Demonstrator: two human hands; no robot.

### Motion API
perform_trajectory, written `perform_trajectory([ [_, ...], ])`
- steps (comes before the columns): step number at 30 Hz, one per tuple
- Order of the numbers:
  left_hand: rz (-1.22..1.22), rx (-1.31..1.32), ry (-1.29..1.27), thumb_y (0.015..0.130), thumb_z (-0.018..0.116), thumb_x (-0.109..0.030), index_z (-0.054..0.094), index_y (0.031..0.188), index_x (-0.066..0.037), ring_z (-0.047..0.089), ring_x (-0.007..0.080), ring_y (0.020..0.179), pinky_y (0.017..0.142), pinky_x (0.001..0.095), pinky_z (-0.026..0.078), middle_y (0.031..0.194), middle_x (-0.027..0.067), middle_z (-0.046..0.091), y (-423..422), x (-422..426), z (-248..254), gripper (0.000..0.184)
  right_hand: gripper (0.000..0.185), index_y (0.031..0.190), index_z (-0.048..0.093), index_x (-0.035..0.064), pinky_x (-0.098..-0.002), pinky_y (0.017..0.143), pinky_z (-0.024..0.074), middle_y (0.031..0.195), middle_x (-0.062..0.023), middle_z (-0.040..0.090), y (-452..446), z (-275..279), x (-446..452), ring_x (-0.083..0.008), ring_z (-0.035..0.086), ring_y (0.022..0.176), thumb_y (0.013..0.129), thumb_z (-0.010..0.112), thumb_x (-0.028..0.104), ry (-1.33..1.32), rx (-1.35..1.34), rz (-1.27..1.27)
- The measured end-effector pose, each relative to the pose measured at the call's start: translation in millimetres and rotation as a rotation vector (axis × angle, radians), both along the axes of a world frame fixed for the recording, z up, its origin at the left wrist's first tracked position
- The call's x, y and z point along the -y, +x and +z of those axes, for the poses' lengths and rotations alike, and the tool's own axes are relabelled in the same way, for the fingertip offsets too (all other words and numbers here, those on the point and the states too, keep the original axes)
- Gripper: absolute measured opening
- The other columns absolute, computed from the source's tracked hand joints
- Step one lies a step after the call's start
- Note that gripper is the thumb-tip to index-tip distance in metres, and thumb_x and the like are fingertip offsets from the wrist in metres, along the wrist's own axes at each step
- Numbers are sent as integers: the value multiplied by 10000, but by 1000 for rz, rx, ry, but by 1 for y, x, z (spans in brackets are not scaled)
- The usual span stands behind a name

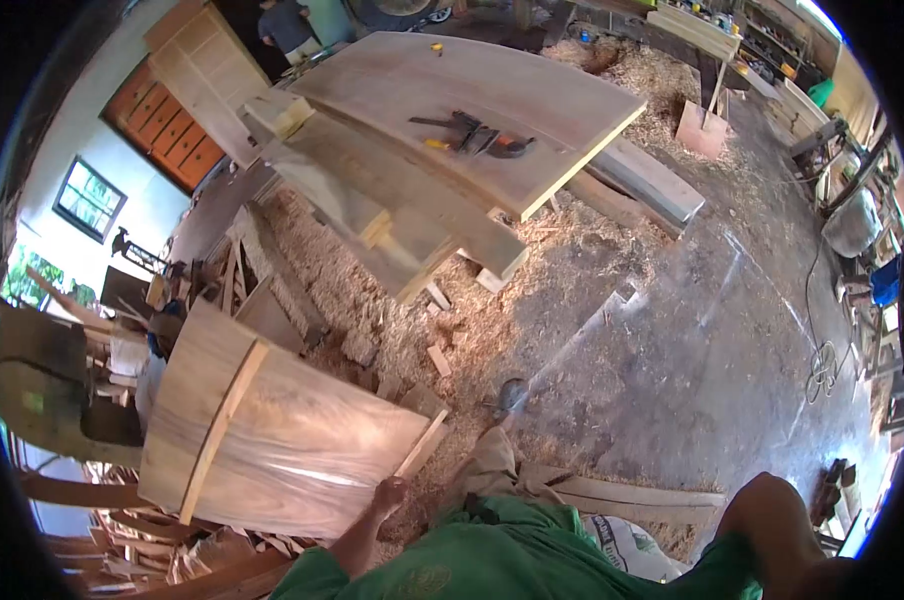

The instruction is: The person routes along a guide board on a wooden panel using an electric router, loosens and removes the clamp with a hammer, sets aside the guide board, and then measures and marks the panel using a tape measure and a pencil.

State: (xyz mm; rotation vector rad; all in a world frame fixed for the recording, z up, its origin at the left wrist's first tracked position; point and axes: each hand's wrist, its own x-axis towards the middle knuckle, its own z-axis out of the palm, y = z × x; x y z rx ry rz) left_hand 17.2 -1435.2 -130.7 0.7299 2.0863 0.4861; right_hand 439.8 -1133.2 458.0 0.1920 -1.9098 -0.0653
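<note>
My left hand [390, 493] is closed on the near right edge of a wide wooden panel [312, 430], close to the end of a short batten [421, 443]. A longer light batten [224, 432] crosses the panel's face farther left. The panel stands tilted at lower left, its smooth grain catching the light. Of my right arm [772, 510] only the bent elbow and upper part show at lower right. My right hand is out of sight.
A large board [492, 90] bears clamps or tools [477, 135], beside stacked planks [372, 190]. Wood shavings [322, 240] and offcuts litter the floor. A shovel [705, 128] stands at back right, a cable [824, 370] lies right, scrap wood piles left. Another person [287, 28] is far back.
</note>
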Motion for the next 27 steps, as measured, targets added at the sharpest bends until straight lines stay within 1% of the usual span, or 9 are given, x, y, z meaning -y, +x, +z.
perform_trajectory([
  [2, -398, -340, 263, 884, 607, -325, 699, 955, -36, 675, 210, 716, 695, 363, 559, 775, 140, 687, -21, -2, -66, 312, 349, 1205, 569, 23, -350, 730, 517, 1140, -106, 609, 2, -2, -39, -226, 609, 927, 895, 644, 165, 6, 2, -31],
  [5, 301, 416, 102, 881, 630, -295, 687, 1040, -19, 699, 276, 912, 821, 370, 555, 969, 165, 716, 1, -80, -25, 323, 314, 1149, 596, 20, -363, 742, 529, 1094, -117, 630, 5, -1, -97, -232, 628, 919, 866, 668, 137, 10, 3, -109],
  [6, -163, -93, -8, 918, 595, -249, 659, 1083, -8, 692, 306, 957, 853, 380, 543, 1030, 163, 711, 24, -140, 31, 298, 303, 1131, 605, 19, -367, 747, 533, 1078, -121, 636, 6, 2, -118, -234, 635, 917, 857, 676, 127, 16, 9, -135],
  [11, -465, -4, 280, 967, 539, -275, 614, 1170, -13, 681, 298, 971, 808, 402, 521, 1016, 177, 697, 92, -412, 159, 339, 248, 1039, 649, 14, -390, 767, 554, 1002, -140, 671, 38, -4, -226, -244, 667, 905, 809, 715, 81, -94, 54, -380],
  [13, -598, 58, 293, 978, 538, -263, 608, 1185, -15, 669, 297, 989, 824, 391, 510, 1042, 198, 678, 110, -521, 192, 331, 227, 1002, 667, 12, -398, 776, 562, 971, -147, 685, 61, -34, -265, -248, 679, 900, 790, 731, 62, -459, 340, -960],
  [14, -628, 148, 345, 983, 537, -260, 606, 1191, -16, 662, 299, 1001, 843, 388, 504, 1062, 208, 668, 116, -570, 184, 327, 220, 991, 647, 16, -343, 790, 544, 1004, -130, 665, 44, -103, -294, -208, 667, 883, 793, 735, -15, -813, -125, -1039],
  [20, -616, -277, 951, 956, 599, -235, 546, 1283, 1, 566, 382, 1174, 987, 442, 455, 1251, 238, 598, 130, -840, 176, 407, 220, 894, 640, -16, -349, 551, 453, 611, -124, 566, 140, -423, -386, -130, 531, 597, 925, 590, 196, -1802, 18, -1066],
  [25, -563, -1055, 843, 998, 455, -458, 332, 1492, -66, 210, 423, 1447, 1170, 519, 173, 1555, 263, 254, 66, -985, 74, 642, 203, 888, 685, -16, -364, 500, 495, 577, -101, 609, 220, -541, -358, -194, 614, 523, 782, 545, 86, -1971, -165, -1452],
  [27, -195, -854, 162, 1000, 325, -559, 201, 1548, -87, 39, 447, 1478, 1172, 583, 18, 1606, 242, 108, 95, -1024, 114, 734, 212, 900, 687, -18, -356, 496, 499, 577, -104, 612, 254, -555, -385, -188, 616, 525, 784, 542, 84, -2022, -225, -1475],
])
